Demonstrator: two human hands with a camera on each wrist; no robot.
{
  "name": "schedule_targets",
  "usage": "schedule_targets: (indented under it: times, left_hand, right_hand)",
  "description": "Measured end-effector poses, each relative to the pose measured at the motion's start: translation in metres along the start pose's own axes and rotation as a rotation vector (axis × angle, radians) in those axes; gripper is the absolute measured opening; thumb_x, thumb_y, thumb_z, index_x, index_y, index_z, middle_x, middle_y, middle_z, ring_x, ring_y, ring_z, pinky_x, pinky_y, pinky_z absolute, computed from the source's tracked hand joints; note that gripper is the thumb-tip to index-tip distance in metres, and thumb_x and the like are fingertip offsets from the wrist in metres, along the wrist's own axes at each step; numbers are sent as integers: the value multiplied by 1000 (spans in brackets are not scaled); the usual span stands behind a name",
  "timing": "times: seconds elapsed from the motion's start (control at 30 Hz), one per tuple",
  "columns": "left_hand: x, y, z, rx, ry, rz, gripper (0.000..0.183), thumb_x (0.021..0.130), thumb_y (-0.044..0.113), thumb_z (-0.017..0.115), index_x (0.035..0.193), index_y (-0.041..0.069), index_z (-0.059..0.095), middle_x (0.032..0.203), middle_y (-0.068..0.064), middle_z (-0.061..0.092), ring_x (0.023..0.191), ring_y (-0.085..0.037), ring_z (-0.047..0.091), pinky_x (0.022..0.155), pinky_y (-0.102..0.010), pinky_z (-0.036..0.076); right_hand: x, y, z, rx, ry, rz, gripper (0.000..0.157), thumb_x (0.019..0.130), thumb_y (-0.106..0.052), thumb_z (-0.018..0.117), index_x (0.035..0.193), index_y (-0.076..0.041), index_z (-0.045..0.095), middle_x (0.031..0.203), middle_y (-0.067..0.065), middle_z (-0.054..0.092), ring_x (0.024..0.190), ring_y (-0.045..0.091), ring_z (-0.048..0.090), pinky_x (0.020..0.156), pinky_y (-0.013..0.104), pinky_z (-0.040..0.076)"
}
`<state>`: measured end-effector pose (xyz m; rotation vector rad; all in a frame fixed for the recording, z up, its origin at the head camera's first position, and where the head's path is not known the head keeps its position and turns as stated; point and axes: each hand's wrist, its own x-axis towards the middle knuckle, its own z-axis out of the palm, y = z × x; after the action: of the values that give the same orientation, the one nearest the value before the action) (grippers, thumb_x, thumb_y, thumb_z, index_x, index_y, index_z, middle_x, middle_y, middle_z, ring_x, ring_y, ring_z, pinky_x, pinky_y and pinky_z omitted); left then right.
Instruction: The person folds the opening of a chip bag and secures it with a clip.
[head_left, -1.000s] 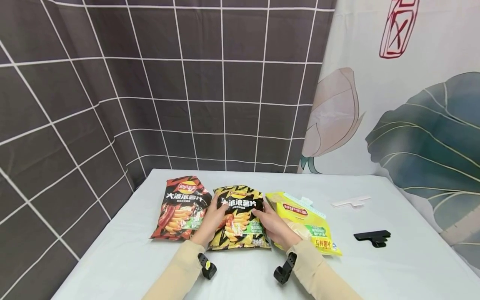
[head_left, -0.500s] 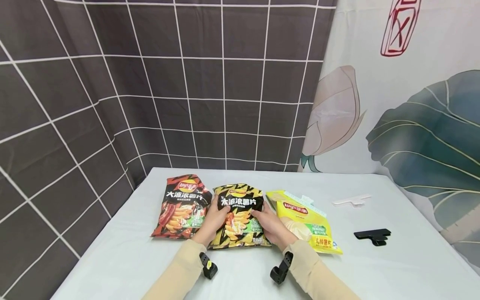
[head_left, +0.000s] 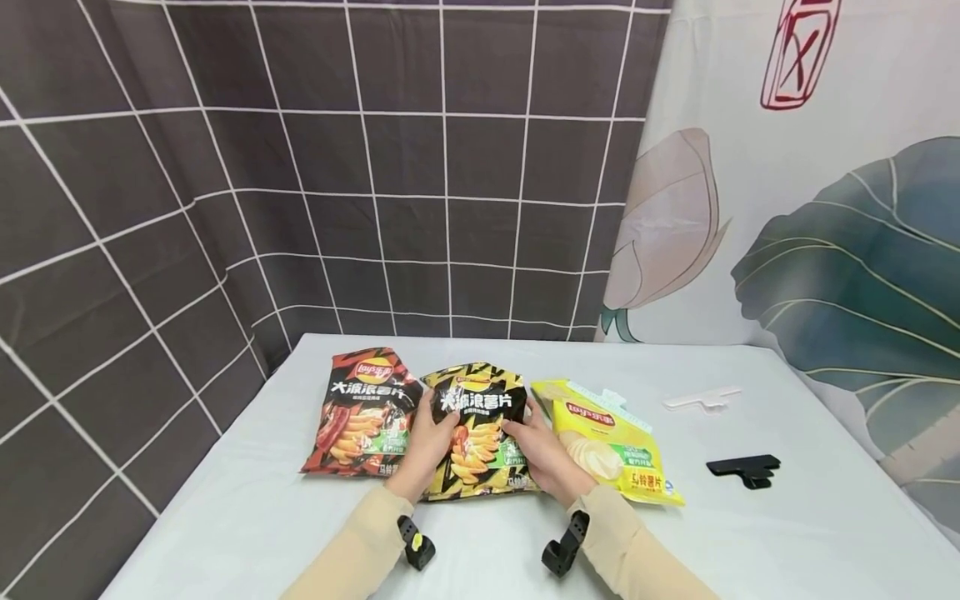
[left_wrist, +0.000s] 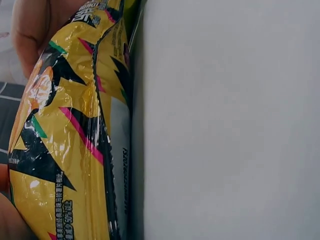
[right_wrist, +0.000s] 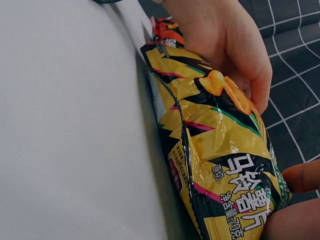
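In the head view, a black-and-yellow chip bag [head_left: 480,442] is held upright-facing between both hands at the middle of the table. My left hand [head_left: 426,446] grips its left side, thumb over the front. The right hand [head_left: 546,450] grips the opposite side the same way. Both wrist views show the crinkled bottom seam of the chip bag [left_wrist: 65,125] close to the white tabletop; whether it touches is unclear. To the left lies a red chip bag [head_left: 363,421], to the right a yellow chip bag [head_left: 622,454] with a pale clip-like strip [head_left: 609,403] along its top edge.
On the right of the white table [head_left: 247,533] lie a white bag clip [head_left: 702,401] and a black bag clip [head_left: 744,470]. A dark gridded curtain [head_left: 405,225] hangs behind and at the left; a flower-printed curtain [head_left: 810,192] hangs at the right.
Both hands keep their grip on the black-and-yellow chip bag. Its top left corner has shifted slightly up and left, and the head view has tilted a little.
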<state>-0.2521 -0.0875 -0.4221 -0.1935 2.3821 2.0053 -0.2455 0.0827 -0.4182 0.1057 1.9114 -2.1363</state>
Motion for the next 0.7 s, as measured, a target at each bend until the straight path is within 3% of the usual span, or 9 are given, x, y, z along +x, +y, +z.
schedule_targets:
  times: [0.13,0.37,0.6,0.7]
  left_hand:
    - [-8,1,3,-22,8,26,70,97,14,51,154,7,11,159,-24,9,144,-45,13,113,-63,17]
    - [-22,8,8,-14,43,56,70,95,13,53,153,4,15,158,-23,11,145,-43,12,115,-62,13]
    - [-37,13,12,-19,27,103,69,95,15,53,152,2,15,158,-23,13,145,-42,12,115,-61,13]
    - [-45,14,11,-30,9,123,70,96,16,53,152,2,14,158,-23,12,145,-42,11,115,-62,12]
  right_hand:
    - [-6,-1,-2,-1,6,-8,79,97,-9,45,153,-11,-10,154,29,14,135,45,35,111,54,32]
    - [-22,-5,-6,-23,33,-13,80,95,-9,50,154,-15,-4,156,29,-1,141,49,15,116,59,15]
    - [-38,-6,-10,4,19,-72,77,95,-8,50,153,-18,0,152,24,21,134,44,37,111,55,31]
    - [-45,-6,-11,8,15,-84,77,95,-9,50,153,-21,2,152,21,23,133,42,39,110,54,34]
